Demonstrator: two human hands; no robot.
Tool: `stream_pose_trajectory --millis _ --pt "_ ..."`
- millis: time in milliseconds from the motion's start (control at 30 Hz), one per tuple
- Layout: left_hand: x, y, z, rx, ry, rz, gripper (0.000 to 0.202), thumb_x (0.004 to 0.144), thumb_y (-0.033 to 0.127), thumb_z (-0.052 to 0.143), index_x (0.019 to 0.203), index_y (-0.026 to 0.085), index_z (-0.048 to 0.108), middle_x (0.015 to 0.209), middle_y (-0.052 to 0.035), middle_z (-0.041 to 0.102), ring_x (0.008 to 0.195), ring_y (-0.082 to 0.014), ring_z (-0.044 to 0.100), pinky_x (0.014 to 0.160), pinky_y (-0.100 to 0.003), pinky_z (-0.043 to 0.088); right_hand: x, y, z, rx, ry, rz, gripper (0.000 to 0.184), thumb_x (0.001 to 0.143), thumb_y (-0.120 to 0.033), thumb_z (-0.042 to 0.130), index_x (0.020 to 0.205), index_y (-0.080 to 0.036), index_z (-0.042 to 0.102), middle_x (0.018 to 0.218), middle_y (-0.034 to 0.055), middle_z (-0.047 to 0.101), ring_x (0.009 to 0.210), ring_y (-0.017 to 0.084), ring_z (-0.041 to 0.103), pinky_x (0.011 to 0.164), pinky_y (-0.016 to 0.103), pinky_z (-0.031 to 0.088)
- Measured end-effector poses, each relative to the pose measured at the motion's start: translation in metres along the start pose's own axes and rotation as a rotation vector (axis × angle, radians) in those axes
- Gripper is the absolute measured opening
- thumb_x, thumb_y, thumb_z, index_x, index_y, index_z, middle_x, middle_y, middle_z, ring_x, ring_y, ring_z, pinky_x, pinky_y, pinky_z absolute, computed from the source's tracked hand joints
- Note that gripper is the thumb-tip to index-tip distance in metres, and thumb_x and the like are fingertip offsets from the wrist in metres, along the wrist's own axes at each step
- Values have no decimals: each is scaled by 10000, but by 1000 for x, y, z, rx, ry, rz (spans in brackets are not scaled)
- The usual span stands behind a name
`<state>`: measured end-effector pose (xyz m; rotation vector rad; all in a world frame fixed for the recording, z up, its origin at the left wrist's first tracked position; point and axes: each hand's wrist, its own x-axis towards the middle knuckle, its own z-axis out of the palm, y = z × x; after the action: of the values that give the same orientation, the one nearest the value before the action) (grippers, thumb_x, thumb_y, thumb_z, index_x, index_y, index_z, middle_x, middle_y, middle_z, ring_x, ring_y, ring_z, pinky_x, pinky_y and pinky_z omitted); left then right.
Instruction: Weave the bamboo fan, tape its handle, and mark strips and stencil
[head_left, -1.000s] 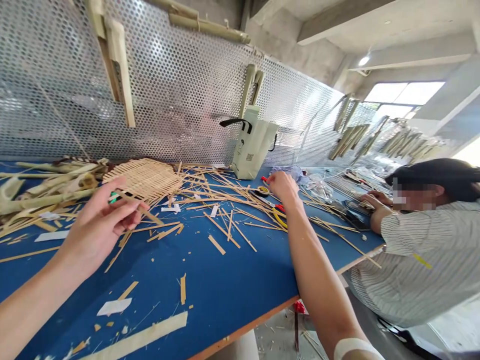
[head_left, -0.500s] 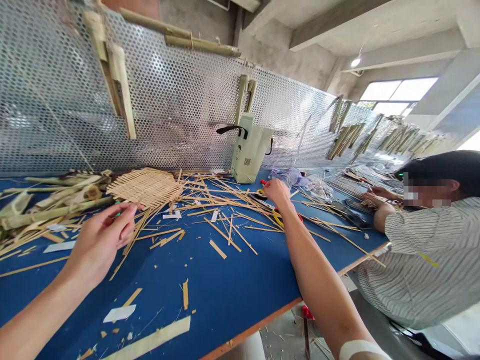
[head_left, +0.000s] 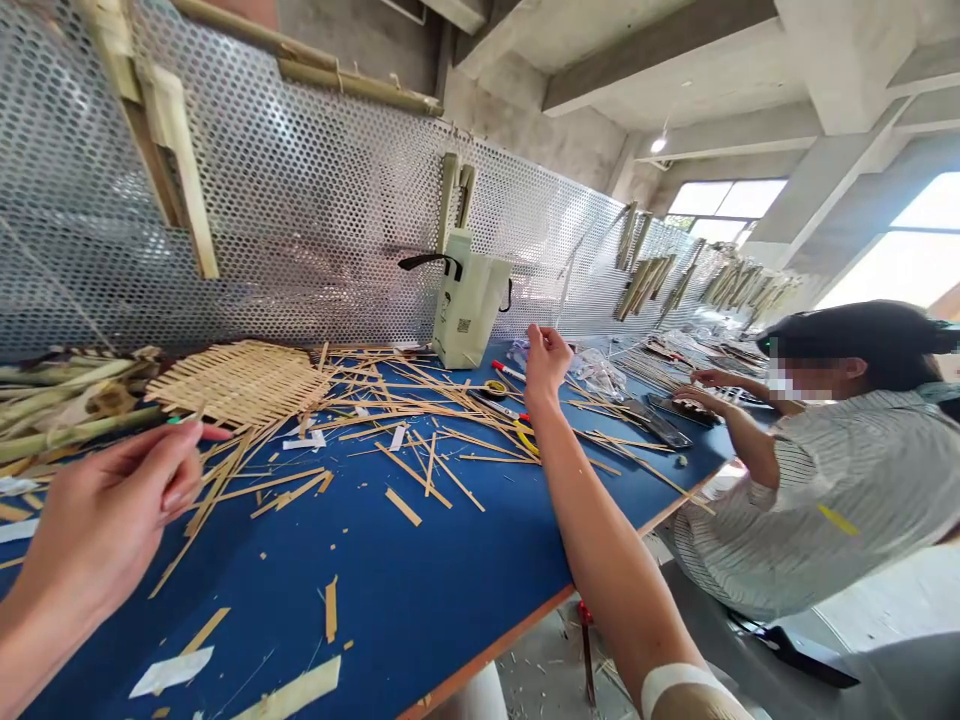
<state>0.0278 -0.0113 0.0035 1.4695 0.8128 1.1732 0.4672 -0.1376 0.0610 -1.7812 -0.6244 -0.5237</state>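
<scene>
I judged the bamboo-strip weave [head_left: 240,380], middle left, formed but its edging outstanding; left hand [head_left: 124,490] and right hand [head_left: 549,368] were finger-closed, contents indeterminable.

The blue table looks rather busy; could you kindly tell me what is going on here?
A person has both hands out over the table, which is strewn with loose strips. The left hand is near the woven mat, thumb and finger together; the right hand is above the table, to the right of the bag. Whether either holds anything is hard to tell. A co-worker is further right.
</scene>
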Motion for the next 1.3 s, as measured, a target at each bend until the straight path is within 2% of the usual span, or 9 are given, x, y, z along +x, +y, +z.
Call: stream_pose_trajectory --millis 200,333,433,600,733,833,933,1133,1300 --pt "-1 5 1 12 -44 42 316 959 525 713 932 212 750 552 64 393 506 -111 308 480 -276 226 -39 -33 19 217 -170 -74 427 1005 -551 509 695 -260 465 615 -50 370 579 148 371 545 283 341" --pt "2 0 -1 132 -79 82 403 1017 562 600 946 189 733 535 76 387 473 -105 306 482 -273 231 -89 -58 34 341 -398 -158 466 918 -541 655 611 -245 464 567 -54 343 579 135 321 553 297 274" --pt "1 0 0 237 -122 96 460 1033 580 548 922 176 736 518 73 401 458 -106 338 489 -265 265 -126 -73 39 327 -635 -379 478 949 -493 641 599 -228 453 561 -49 378 581 127 327 573 296 288" --pt "-5 3 6 390 -315 126 550 1048 622 503 933 161 780 514 61 457 467 -118 427 524 -253 346 -166 -82 43 300 -935 -670 418 1025 -387 571 649 -218 507 570 -46 463 555 121 366 562 284 317" --pt "-8 4 8 521 -500 204 536 1091 560 477 989 166 824 551 29 580 496 -123 484 563 -257 374 -180 -82 46 314 -1096 -775 328 1027 -302 551 709 -221 559 598 -39 528 549 124 430 562 271 348" --pt "-8 4 8 619 -633 285 444 1112 465 499 1013 188 833 758 -22 763 641 -137 622 659 -260 419 -186 -84 45 311 -1170 -820 274 1003 -239 529 732 -224 566 620 -35 550 558 128 445 569 267 360" --pt "-8 4 9 719 -717 340 410 1119 425 522 936 206 817 836 -24 801 763 -160 695 716 -267 429 -188 -87 43 301 -1210 -852 256 959 -182 504 708 -230 508 612 -37 534 560 131 429 571 271 342" --pt "-8 -1 11 873 -747 376 336 1082 413 620 883 220 810 781 -19 787 761 -192 697 722 -309 419 -187 -87 43 259 -1295 -838 166 869 -131 472 741 -231 505 649 -38 518 601 138 422 604 268 345" --pt "-7 -6 10 916 -705 371 253 982 435 760 850 230 827 728 -16 771 732 -204 687 667 -323 378 -188 -83 46 247 -1311 -838 166 880 -134 485 750 -229 524 666 -32 540 610 142 431 614 279 332"
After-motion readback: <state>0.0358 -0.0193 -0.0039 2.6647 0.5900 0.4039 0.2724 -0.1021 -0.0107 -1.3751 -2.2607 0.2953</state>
